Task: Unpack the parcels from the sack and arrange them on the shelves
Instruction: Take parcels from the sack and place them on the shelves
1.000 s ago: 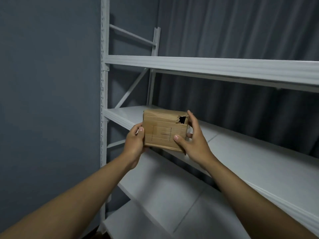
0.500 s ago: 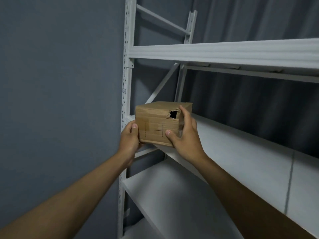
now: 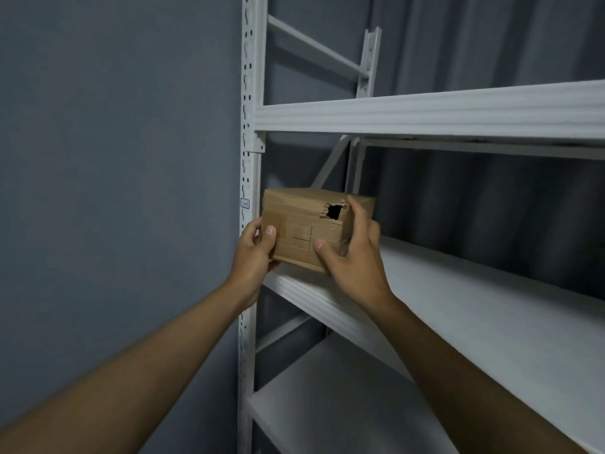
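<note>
At the white metal shelf's point(image 3: 458, 309) corner, left hand point(image 3: 253, 257) and right hand point(image 3: 352, 257) grip a torn cardboard box point(image 3: 301, 224).

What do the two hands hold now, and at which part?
A brown cardboard box with a torn hole: the left hand grips its lower left edge, the right hand its right side.

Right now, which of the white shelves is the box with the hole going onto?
The middle shelf: the cardboard box, held by the left hand and right hand, sits at its left end. The top shelf is above, the bottom shelf below.
</note>
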